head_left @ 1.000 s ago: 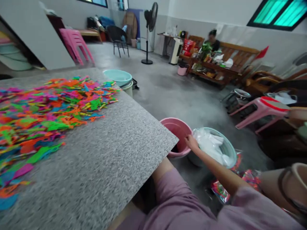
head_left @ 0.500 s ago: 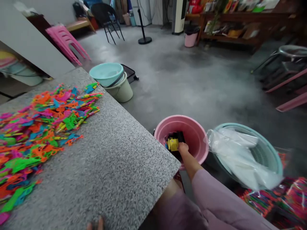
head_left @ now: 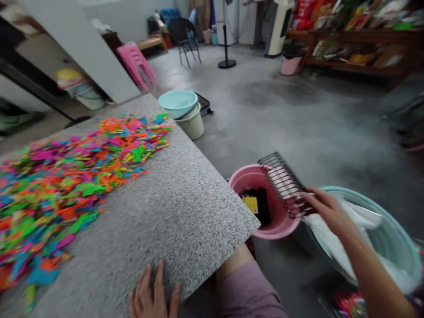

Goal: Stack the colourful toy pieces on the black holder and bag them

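Observation:
My right hand (head_left: 326, 207) is closed on one end of a black wire rack (head_left: 281, 179), a grid of thin bars, tilted above the right rim of the pink bucket (head_left: 280, 223). Inside that bucket lie dark items and a yellow label (head_left: 251, 204); what the dark items are I cannot make out. My left hand (head_left: 153, 295) rests on the speckled grey tabletop (head_left: 159, 216) near its front edge, fingers spread and holding nothing. Across the table's left part spreads a heap of bright plastic pieces (head_left: 96, 172) in orange, green, pink and blue.
A light-green basket (head_left: 395, 229) with white plastic bags (head_left: 347, 221) stands right of the bucket. Beyond the table's far corner are a blue basin (head_left: 179, 104) and a pale bucket (head_left: 195, 126). Pink stools (head_left: 135, 62) and a black chair (head_left: 183, 35) stand farther back.
My right hand has come up out of the pink bucket with the wire rack, moving right. My left hand shows more fully on the table. The view has shifted left.

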